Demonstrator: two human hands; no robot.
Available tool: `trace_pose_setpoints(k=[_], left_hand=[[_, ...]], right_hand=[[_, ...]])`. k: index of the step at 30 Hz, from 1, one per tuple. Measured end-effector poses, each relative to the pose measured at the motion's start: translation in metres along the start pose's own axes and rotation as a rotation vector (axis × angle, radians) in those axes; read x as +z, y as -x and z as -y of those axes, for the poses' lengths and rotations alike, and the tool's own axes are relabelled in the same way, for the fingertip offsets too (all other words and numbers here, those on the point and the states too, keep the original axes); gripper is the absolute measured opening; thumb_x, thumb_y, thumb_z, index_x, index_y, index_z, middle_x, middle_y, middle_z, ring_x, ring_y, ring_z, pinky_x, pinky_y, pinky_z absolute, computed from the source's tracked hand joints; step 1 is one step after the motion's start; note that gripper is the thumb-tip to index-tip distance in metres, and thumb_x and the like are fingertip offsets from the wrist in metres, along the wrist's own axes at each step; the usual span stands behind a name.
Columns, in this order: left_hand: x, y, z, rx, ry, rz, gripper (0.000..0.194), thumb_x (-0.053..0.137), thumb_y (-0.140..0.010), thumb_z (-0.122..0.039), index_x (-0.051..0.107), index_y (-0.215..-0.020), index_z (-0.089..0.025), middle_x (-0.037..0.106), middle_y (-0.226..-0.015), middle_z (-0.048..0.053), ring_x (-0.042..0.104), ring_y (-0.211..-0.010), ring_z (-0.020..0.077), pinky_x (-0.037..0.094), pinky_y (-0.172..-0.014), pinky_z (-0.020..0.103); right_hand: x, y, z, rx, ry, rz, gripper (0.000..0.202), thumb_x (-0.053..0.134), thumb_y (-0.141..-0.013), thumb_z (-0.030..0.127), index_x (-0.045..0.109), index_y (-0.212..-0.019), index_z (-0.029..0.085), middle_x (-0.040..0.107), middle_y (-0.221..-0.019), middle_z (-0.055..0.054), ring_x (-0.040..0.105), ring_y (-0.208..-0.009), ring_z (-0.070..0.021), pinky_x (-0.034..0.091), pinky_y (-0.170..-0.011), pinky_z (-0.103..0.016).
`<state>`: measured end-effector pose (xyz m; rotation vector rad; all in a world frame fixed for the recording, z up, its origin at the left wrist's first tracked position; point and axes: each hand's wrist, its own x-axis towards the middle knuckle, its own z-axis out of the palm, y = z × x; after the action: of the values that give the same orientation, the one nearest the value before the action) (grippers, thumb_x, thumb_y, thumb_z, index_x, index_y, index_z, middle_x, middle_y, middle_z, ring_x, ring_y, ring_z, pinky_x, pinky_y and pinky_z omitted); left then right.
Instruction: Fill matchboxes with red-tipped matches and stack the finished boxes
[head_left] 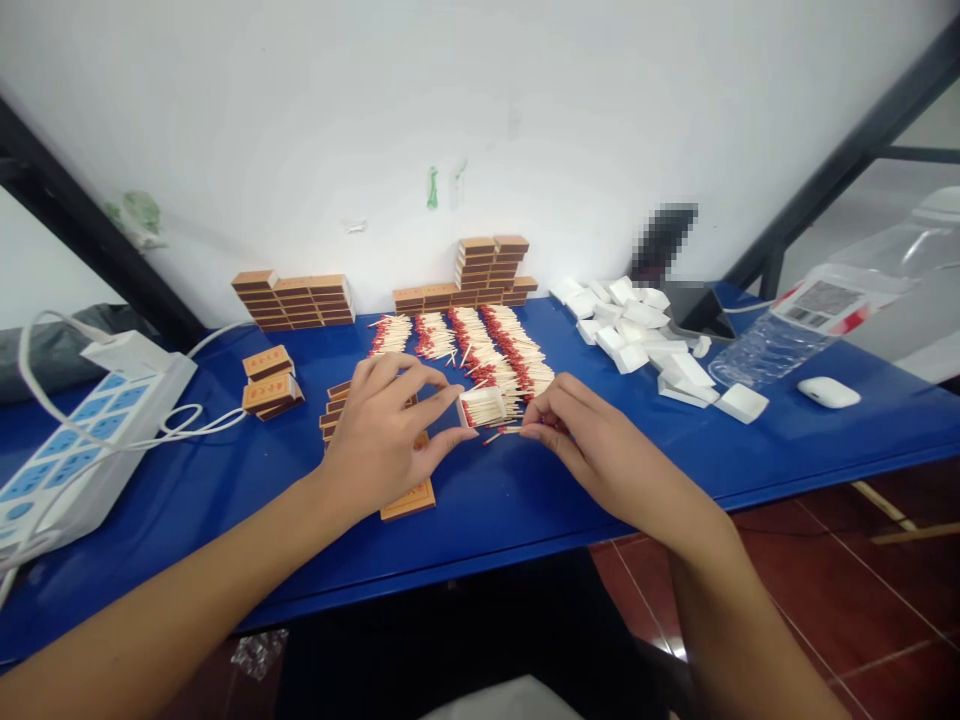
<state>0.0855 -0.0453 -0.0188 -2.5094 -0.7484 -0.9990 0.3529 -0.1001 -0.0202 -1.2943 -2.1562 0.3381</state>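
Note:
My left hand (386, 420) grips a white matchbox tray (481, 409) between thumb and fingers, just above the blue table. Wooden matches with red heads lie inside the tray. To its right, my right hand (574, 430) is closed in a pinch at the ends of a few matches (508, 430); its fingertips partly hide them. Behind both hands, loose matches (487, 345) are spread in several rows, heads mostly to the left. Brown and orange matchboxes (335, 410) sit partly hidden behind my left hand, and another matchbox (409, 502) lies below it.
Stacked matchboxes (296, 300) and a taller stack (491, 265) stand against the wall. A pile of white trays (630, 325) lies at the right, near a plastic bottle (810, 310) and a white earphone case (828, 392). A power strip (90, 450) with cables occupies the left.

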Motion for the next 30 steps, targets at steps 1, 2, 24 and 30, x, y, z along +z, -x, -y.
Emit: trace_pose_setpoints(k=[1,2,24,30], left_hand=[[0.0,0.0,0.0,0.005,0.007,0.006,0.029,0.079,-0.097,-0.041,0.079,-0.113,-0.017,0.079,-0.11,0.011,0.065,-0.103,0.0305,0.048,-0.088,0.049],[0.001,0.0,0.0,0.013,0.015,0.008,0.029,0.08,-0.097,-0.041,0.078,-0.113,-0.017,0.079,-0.11,0.011,0.065,-0.103,0.0306,0.048,-0.088,0.049],[0.001,-0.001,0.002,-0.072,0.001,-0.058,0.03,0.081,-0.096,-0.043,0.079,-0.11,-0.017,0.08,-0.106,0.01,0.065,-0.102,0.0297,0.05,-0.088,0.048],[0.002,-0.001,0.003,-0.109,-0.015,-0.061,0.027,0.082,-0.095,-0.043,0.079,-0.106,-0.018,0.08,-0.104,0.009,0.064,-0.1,0.0286,0.049,-0.087,0.047]], right_hand=[[0.0,-0.001,0.001,-0.013,-0.006,-0.041,0.011,0.055,-0.112,0.025,0.061,-0.103,0.023,0.063,-0.107,-0.006,0.065,-0.095,-0.0222,0.052,-0.087,-0.036],[0.001,-0.001,0.002,-0.025,-0.005,-0.075,0.01,0.056,-0.112,0.025,0.061,-0.104,0.023,0.062,-0.106,-0.006,0.065,-0.094,-0.022,0.052,-0.087,-0.036],[0.01,-0.006,-0.004,-0.136,0.021,-0.289,0.009,0.062,-0.108,0.021,0.071,-0.108,0.023,0.064,-0.098,-0.006,0.066,-0.09,-0.022,0.055,-0.08,-0.037],[0.017,-0.007,-0.013,-0.11,0.06,-0.043,0.011,0.066,-0.105,0.02,0.076,-0.111,0.021,0.065,-0.107,-0.009,0.068,-0.1,-0.0248,0.057,-0.092,-0.042]])
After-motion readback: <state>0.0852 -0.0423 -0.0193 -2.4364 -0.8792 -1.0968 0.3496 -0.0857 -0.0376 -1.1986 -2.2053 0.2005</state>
